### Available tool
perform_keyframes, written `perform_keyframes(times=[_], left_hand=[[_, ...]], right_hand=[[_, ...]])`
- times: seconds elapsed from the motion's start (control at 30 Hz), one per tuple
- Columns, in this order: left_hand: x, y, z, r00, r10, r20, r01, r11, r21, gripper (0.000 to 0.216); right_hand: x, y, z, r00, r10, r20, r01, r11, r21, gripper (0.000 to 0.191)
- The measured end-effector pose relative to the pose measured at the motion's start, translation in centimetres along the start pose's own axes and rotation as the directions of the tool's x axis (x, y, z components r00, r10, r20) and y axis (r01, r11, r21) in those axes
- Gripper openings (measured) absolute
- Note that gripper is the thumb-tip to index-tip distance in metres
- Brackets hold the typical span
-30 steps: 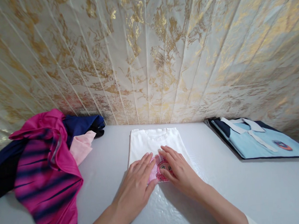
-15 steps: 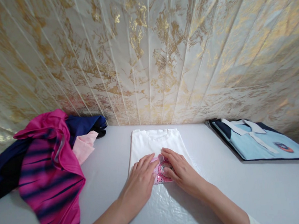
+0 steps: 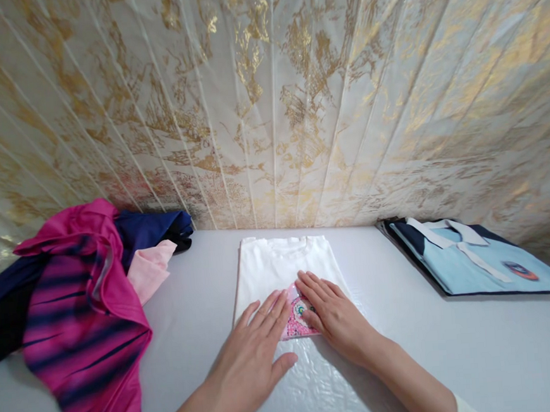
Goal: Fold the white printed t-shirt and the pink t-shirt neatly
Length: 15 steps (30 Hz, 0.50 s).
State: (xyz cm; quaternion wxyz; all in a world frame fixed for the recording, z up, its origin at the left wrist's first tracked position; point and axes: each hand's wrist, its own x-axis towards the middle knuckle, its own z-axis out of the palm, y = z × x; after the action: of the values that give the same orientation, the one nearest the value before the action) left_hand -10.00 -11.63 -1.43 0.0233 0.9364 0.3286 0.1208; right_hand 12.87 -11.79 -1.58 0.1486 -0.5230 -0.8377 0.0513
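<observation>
Your left hand [image 3: 256,350] and right hand [image 3: 335,315] lie flat on a folded white shirt [image 3: 280,266] bearing a pink patterned print [image 3: 299,324].

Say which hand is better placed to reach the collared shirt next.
Probably the right hand: it's nearer the collared shirt; the left hand is over the left side of the white shirt.

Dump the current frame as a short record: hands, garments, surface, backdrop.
left_hand: left hand, open, fingers flat on the shirt, thumb spread away
right_hand: right hand, open, fingers on the shirt, partly covering the print
center: folded white shirt, collar at far end, pink print at near end
left_side: loose heap, with pink-and-navy garment and pale pink cloth
right_side: folded light blue shirt, white collar, round badge
surface: white table
backdrop: gold-patterned covering
</observation>
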Motion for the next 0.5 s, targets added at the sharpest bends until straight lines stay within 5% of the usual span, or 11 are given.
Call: perform_keyframes(times=[0.37, 0.5], left_hand=[[-0.5, 1.1, -0.4, 0.988, -0.024, 0.153, 0.030, 0.999, -0.033, 0.067], [-0.3, 1.4, -0.4, 0.984, -0.034, 0.177, 0.039, 0.999, -0.021, 0.065]], right_hand=[[-2.3, -0.7, -1.2, 0.984, -0.146, 0.103, 0.143, 0.989, 0.031, 0.057], [-2.9, 0.4, -1.2, 0.991, -0.077, 0.112, 0.081, 0.996, -0.038, 0.061]])
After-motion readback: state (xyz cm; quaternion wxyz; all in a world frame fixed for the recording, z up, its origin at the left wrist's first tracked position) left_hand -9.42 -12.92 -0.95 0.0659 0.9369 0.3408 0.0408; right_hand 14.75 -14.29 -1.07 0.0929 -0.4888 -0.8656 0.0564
